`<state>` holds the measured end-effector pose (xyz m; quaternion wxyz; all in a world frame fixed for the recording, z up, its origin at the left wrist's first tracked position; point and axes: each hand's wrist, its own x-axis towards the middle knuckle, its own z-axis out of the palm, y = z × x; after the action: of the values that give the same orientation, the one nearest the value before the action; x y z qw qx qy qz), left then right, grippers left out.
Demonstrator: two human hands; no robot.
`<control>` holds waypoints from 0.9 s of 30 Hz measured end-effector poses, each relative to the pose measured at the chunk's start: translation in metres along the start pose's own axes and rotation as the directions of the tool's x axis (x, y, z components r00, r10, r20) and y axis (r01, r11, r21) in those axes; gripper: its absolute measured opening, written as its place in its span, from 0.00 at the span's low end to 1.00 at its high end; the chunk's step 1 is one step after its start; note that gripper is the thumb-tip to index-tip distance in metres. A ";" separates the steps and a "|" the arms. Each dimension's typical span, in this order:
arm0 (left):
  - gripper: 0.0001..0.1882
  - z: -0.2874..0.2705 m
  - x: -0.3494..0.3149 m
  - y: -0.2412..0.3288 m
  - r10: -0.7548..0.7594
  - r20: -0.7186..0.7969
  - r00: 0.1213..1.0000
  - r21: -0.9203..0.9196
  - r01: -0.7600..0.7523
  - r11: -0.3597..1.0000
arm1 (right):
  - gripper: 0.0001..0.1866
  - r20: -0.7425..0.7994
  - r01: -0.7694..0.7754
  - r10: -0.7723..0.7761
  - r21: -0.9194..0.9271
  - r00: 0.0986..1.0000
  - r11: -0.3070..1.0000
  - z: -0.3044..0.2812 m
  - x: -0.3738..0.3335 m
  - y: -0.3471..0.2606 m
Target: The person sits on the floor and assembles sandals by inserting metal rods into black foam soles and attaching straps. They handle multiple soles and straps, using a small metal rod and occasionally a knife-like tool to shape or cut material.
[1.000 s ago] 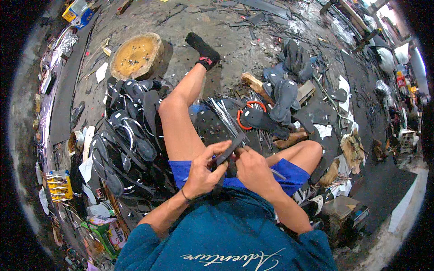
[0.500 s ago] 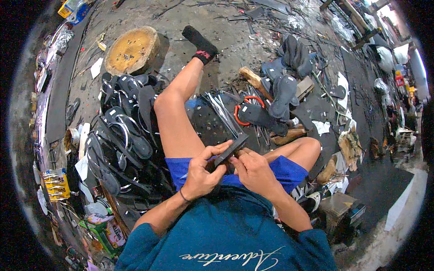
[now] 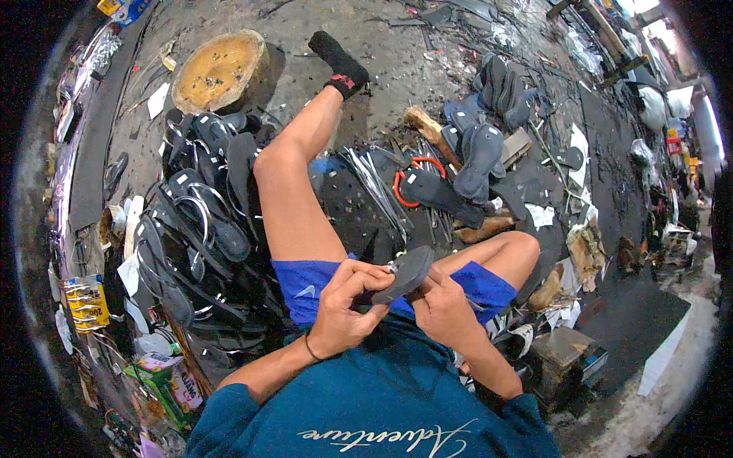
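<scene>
In my left hand (image 3: 347, 305) is a dark grey sandal sole (image 3: 412, 273), pinched between thumb and fingers above my lap. The sole is tilted so that its broad face shows, and a small pale spot lies by my left fingertips. My right hand (image 3: 447, 309) is closed at the right edge of the sole. Something thin and grey shows beside its fingers, too small to name. Beyond my hands, on the floor between my legs, lie a bundle of thin silvery strips (image 3: 374, 187) and scissors with orange handles (image 3: 400, 191).
A heap of black strapped sandals (image 3: 202, 221) lies to my left. At the right are grey soles (image 3: 479, 156) and wood pieces (image 3: 431, 133). A round wooden block (image 3: 221, 70) stands far left; a worn box (image 3: 569, 355) sits near right.
The sole has turned from nearly edge-on to showing its broad face. My right hand has moved slightly right and down, still close to the sole.
</scene>
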<state>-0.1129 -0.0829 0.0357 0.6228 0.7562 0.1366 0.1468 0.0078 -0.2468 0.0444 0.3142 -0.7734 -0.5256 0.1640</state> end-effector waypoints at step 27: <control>0.23 -0.010 -0.011 -0.055 -0.241 0.197 0.950 0.528 0.104 0.843 | 0.07 -0.209 -0.322 0.301 -0.072 0.930 0.944 -0.008 0.022 0.043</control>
<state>-0.1280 -0.0679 -0.0166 0.4227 0.8911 0.1571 -0.0508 0.0514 -0.2401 0.0235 0.2929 -0.8747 -0.3708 0.1073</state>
